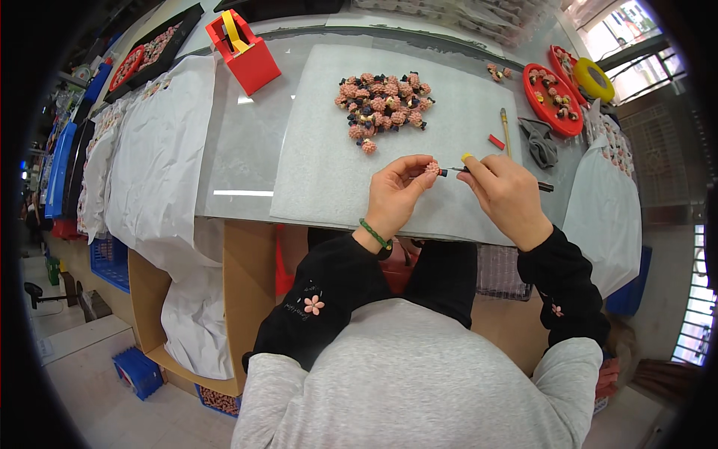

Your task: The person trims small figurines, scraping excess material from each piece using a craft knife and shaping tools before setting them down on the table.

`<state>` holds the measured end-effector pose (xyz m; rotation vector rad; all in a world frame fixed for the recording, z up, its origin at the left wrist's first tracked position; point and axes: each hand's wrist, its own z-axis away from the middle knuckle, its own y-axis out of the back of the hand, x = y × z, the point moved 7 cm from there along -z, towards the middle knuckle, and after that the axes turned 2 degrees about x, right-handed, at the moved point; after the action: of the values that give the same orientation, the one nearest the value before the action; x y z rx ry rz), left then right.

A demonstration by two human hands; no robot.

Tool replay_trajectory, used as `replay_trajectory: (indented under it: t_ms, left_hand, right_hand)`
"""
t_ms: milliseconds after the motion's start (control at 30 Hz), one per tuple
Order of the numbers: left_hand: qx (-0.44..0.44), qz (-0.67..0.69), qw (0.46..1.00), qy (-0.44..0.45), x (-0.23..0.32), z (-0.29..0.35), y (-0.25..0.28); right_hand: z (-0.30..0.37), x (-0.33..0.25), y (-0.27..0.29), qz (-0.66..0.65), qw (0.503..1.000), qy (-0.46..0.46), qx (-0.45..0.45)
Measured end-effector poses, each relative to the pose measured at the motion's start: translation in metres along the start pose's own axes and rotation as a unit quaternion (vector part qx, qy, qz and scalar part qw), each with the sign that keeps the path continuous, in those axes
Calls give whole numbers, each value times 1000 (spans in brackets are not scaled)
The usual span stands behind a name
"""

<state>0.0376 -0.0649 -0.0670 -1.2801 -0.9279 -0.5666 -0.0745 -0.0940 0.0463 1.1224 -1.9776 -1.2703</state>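
My left hand [392, 200] pinches a small figurine [433, 169] with a bumpy pink top and a dark blue end, holding it over the front of the white foam sheet [314, 165]. My right hand [510, 196] grips a thin black pen-like tool [545, 185]. Its fine tip points left at the figurine's dark end; whether the two touch I cannot tell. Something yellow covers a fingertip of the right hand. Beyond my hands lies a cluster of similar pink and dark blue figurines [383, 103].
A red tape dispenser [250, 63] stands at the back left. To the right are a brush [505, 129], a small red piece [496, 141], a grey cloth [538, 142] and a red tray [535, 90] with more figurines. White sheeting [161, 150] drapes over the left edge.
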Motion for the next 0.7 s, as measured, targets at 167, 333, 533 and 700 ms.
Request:
replay_trajectory:
  t_ms: [167,333,533,700]
  left_hand:
    - [-9,2,1000,-7,-1,0,0]
    - [-15,-5,1000,-16,0,-1,-2]
    - [-18,-11,1000,-21,0,-1,-1]
    - [-20,-19,999,-21,1,0,-2]
  right_hand:
    - [-3,-4,-1,27,999,44,13]
    - [-4,-4,-2,37,998,57,13]
    - [-5,-6,-5,45,997,65,7]
    - [-5,-6,-6,55,996,69,3]
